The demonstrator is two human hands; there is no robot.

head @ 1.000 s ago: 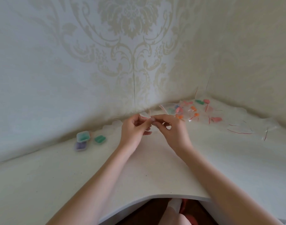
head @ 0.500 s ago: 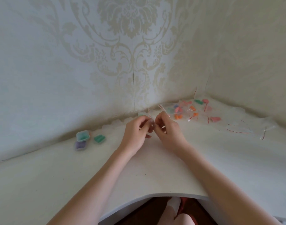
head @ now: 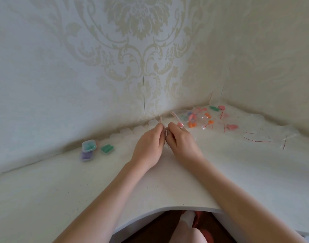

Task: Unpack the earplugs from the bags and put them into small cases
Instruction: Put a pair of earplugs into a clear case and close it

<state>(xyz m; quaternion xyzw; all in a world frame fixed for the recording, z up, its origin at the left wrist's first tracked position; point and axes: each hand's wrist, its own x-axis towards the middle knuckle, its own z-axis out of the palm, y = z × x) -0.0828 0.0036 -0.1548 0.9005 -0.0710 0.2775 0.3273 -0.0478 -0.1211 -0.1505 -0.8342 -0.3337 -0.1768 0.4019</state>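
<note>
Corner desk (head: 220,172) in white, damask wallpaper (head: 132,50) behind, left hand (head: 147,145) and right hand (head: 182,142) each in pinching grip on small clear bag (head: 165,128)

The white table (head: 45,199) sat in a corner. Wallpaper (head: 132,32) with big leafy swirls covered the walls behind the table. Under the table's curved front edge was a dark brown floor (head: 150,232).
</note>
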